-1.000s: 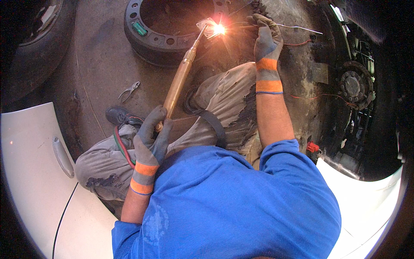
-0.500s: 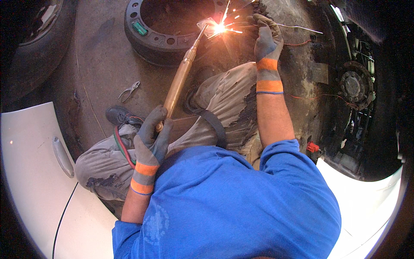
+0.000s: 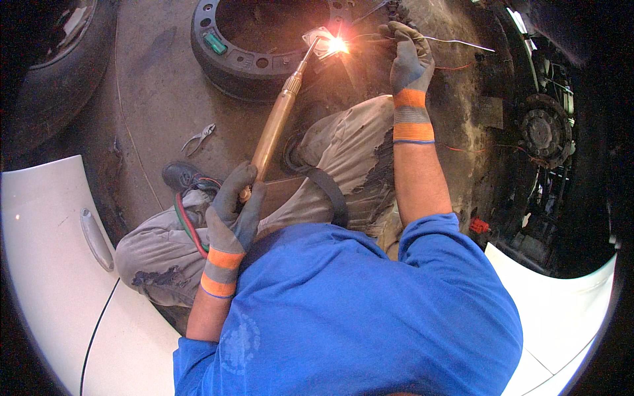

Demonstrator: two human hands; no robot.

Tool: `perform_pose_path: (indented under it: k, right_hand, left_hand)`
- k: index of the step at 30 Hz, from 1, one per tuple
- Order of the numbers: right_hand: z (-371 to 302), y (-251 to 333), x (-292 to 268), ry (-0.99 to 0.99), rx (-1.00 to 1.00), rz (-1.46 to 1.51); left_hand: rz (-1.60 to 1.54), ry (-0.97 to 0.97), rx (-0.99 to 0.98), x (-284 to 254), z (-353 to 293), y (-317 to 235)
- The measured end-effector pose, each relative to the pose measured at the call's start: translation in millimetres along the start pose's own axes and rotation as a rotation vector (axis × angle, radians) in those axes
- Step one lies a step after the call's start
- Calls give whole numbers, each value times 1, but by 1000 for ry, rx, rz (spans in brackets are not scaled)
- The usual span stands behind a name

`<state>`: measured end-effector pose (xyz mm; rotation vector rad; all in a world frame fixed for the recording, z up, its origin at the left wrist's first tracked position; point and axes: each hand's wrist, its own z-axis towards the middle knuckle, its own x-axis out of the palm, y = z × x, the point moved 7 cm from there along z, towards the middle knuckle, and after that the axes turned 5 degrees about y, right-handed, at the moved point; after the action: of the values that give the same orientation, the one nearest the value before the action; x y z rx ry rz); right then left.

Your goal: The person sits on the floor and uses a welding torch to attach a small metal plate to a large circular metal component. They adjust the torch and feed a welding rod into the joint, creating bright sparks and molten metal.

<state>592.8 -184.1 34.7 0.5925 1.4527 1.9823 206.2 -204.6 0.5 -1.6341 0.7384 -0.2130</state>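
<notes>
My left hand [image 3: 234,204], in a grey glove with an orange cuff, is closed round the rear end of a brass gas torch [image 3: 274,129]. The torch points up and to the right. Beside its tip glows a bright flame [image 3: 338,45], next to a small pale metal piece [image 3: 318,41] at the rim of a brake drum [image 3: 234,76]. My right hand [image 3: 411,58], gloved alike, pinches a thin metal rod [image 3: 462,44]. One end of the rod runs left toward the glow; the other sticks out to the right.
Pliers [image 3: 199,140] lie on the concrete floor left of the torch. A green object [image 3: 214,43] rests on the drum. Red and green hoses [image 3: 189,224] cross my leg. Large tyres [image 3: 59,86] stand at the far left, a wheel hub [image 3: 545,129] at the right, white panels [image 3: 59,231] nearby.
The long sparks around the flame have died down and the glow is smaller. Both hands, the torch and the rod have barely moved.
</notes>
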Motion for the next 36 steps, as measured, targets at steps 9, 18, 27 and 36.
perform_pose_path:
  k: [9,18,27,36]
  right_hand:
    - [-1,2,1,-10,38,26]
    - [-1,3,2,-23,48,-3]
    - [-1,4,5,14,68,89]
    - [-3,7,1,-27,19,-100]
  left_hand:
    - [10,-8,21,0,0,-2]
    - [7,-5,0,-1,-1,0]
    - [-12,9,-58,-1,-1,4]
    - [-39,15,-34,0,-1,4]
